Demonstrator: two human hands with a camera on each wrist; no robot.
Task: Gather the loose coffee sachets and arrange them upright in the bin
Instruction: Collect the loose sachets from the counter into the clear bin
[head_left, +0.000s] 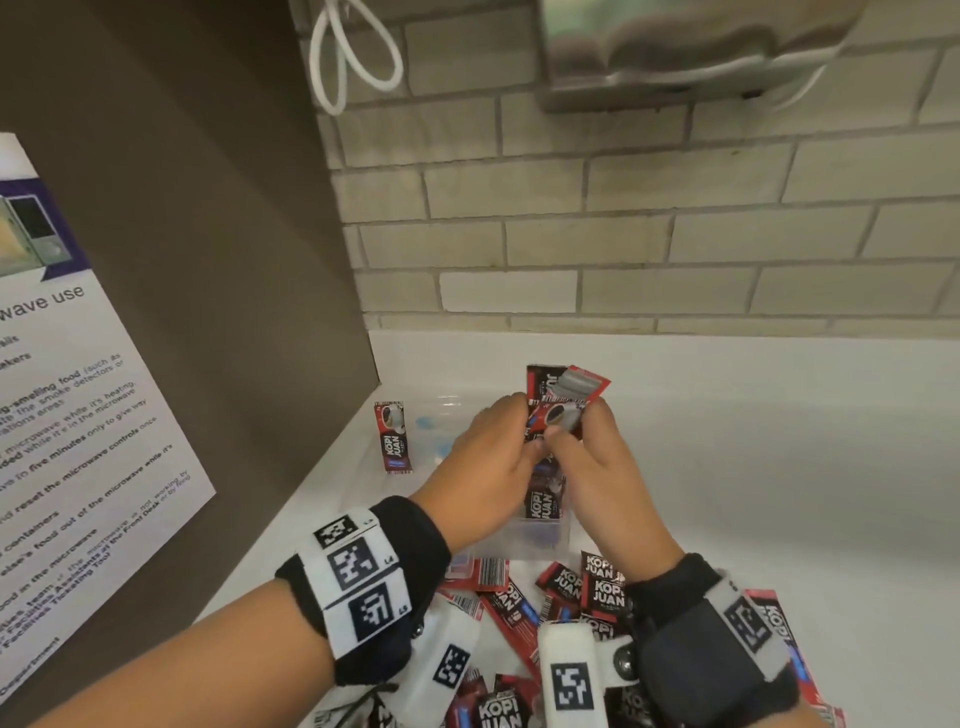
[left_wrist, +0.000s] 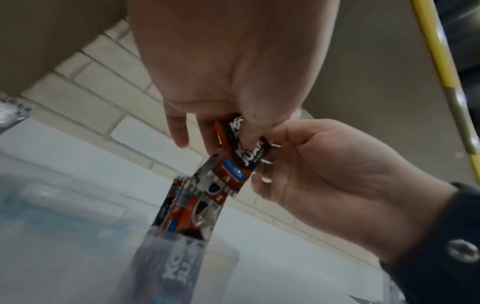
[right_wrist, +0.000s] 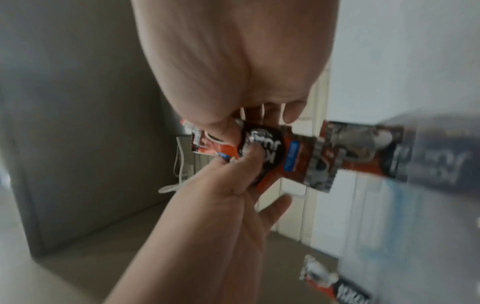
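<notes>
Holding a small bunch of sachets (head_left: 563, 400) over the clear bin (head_left: 519, 540) at 12 o'clock of the loose pile (head_left: 571, 597). Left hand (head_left: 483, 467) and right hand (head_left: 602, 467) both pinch that bunch, fingers curled round it. One sachet in bin (head_left: 543, 501) stands upright; more behind the hands, can't tell. Stray sachet (head_left: 392, 436) lies on the counter (head_left: 727, 467) at 9 o'clock of the bin. Judging progress: early, most of the pile not yet binned.
</notes>
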